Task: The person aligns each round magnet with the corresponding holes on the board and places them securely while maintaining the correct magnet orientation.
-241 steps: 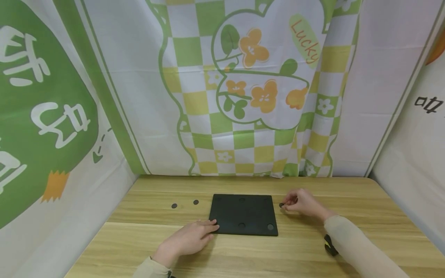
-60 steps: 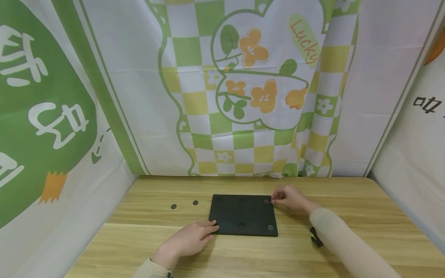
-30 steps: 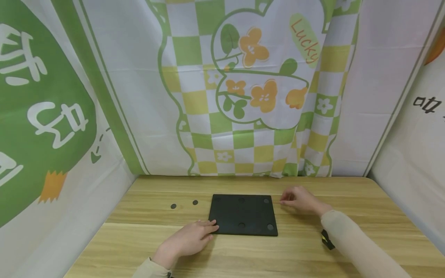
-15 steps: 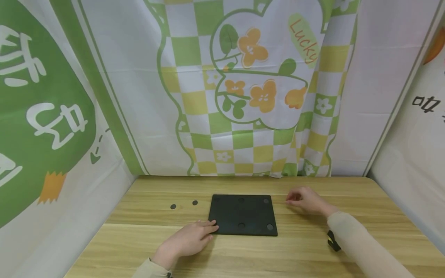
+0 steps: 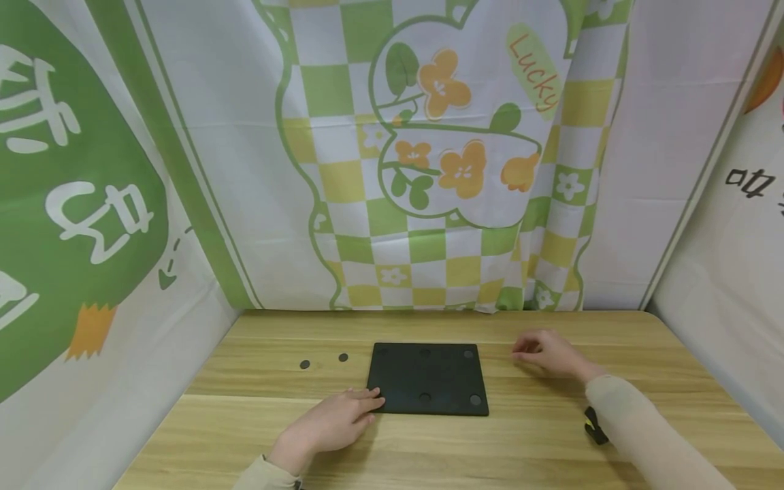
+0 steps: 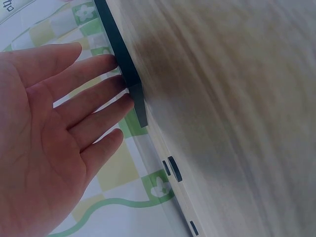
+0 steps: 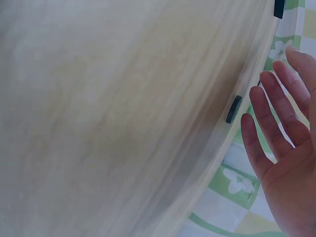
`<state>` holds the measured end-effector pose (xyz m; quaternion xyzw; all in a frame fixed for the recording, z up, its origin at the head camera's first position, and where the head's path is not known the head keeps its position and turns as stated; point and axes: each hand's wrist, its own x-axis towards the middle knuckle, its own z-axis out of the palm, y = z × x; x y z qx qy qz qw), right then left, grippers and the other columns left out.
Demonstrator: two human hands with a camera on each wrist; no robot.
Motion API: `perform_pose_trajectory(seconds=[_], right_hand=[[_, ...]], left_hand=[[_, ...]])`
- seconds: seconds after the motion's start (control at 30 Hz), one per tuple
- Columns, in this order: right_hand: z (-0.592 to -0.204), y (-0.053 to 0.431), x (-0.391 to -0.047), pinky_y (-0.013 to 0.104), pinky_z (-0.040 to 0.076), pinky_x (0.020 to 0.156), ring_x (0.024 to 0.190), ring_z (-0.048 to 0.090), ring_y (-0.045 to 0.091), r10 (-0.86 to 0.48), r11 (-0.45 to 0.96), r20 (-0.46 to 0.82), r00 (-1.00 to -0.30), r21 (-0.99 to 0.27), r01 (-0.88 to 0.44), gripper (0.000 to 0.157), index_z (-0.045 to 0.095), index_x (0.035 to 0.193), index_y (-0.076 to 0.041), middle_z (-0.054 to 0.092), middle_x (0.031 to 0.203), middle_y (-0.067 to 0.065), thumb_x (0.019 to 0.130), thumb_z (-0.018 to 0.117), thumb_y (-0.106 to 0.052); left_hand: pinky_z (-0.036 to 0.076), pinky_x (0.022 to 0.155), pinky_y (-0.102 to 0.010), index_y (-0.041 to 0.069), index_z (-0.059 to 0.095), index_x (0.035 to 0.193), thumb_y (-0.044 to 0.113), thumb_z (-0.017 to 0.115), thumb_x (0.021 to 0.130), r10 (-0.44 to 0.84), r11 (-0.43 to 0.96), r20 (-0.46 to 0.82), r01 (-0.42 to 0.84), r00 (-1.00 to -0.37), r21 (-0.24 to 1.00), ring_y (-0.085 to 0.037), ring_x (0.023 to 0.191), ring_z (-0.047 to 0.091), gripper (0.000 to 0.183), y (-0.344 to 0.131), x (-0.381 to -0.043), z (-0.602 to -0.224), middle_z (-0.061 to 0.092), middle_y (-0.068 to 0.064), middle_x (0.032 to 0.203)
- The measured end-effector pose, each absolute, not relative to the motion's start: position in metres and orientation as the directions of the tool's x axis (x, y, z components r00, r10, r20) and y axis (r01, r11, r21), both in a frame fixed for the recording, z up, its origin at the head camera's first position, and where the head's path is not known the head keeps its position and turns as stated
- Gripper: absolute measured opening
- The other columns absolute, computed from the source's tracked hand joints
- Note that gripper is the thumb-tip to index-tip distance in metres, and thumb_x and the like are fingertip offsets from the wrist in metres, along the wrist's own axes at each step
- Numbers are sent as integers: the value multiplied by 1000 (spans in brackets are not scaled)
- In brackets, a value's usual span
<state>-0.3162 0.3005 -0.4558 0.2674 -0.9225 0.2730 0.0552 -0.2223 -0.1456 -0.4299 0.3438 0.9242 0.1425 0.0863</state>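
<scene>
A flat black board (image 5: pixel 422 378) with round recesses lies on the table. Grey discs sit in its near right recess (image 5: pixel 476 400) and far right recess (image 5: pixel 468 354). My left hand (image 5: pixel 333 420) rests its extended fingertips on the board's near left corner; the left wrist view shows these fingers (image 6: pixel 94 101) straight against the board's edge. My right hand (image 5: pixel 551 354) is over the table to the right of the board, fingers loosely bent. In the right wrist view, a small dark disc (image 7: pixel 234 109) lies on the table beside its fingers; the hand hides it from the head view.
Two loose dark discs, one farther left (image 5: pixel 305 365) and one nearer the board (image 5: pixel 343 357), lie on the wooden table (image 5: pixel 429 452). A patterned curtain (image 5: pixel 422 272) hangs behind the table, with cloth walls on both sides.
My right hand earlier pinched a disc beside the board, then was at the far right recess, where a disc now sits. It has since moved right, away from the board. My left hand stayed put.
</scene>
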Motion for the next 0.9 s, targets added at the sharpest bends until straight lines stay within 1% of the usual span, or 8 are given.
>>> perform_pose_trajectory(seconds=[0.13,0.37,0.5,0.73,0.9], right_hand=[[-456,305,-315,23,55,71,78,62,3,-448,709,242,-861,-490,-507,11,71,91,-14,69,85,-7,86,70,-23],[-458,314,-315,23,55,71,80,63,5,-420,705,227,-879,-528,-473,17,70,97,-7,69,88,-2,87,69,-21],[-460,321,-315,23,55,71,80,62,5,-406,708,213,-889,-541,-453,20,70,99,-6,69,90,-2,87,69,-22],[-464,330,-315,22,54,72,78,62,3,-387,713,234,-892,-537,-450,19,70,96,-7,69,88,-2,86,71,-23],[-463,334,-314,22,54,72,79,63,6,-376,697,244,-894,-562,-446,19,70,95,-5,70,88,0,86,71,-21]], left_hand=[[37,108,-49,12,54,135,19,47,99,660,724,-60,612,-749,319,-29,132,45,38,-145,-222,-429,47,-9,144],[37,108,-50,11,55,135,19,47,99,660,724,-60,612,-749,319,-29,132,45,37,-144,-222,-428,47,-9,144],[37,108,-50,11,55,135,19,47,99,659,724,-65,608,-750,324,-29,132,45,37,-144,-222,-427,47,-9,144],[36,109,-49,11,55,135,19,47,99,658,725,-65,608,-750,323,-29,132,45,37,-144,-222,-429,47,-9,144],[36,109,-49,11,55,135,19,47,99,658,726,-64,609,-750,320,-28,132,45,37,-145,-222,-430,47,-9,144]])
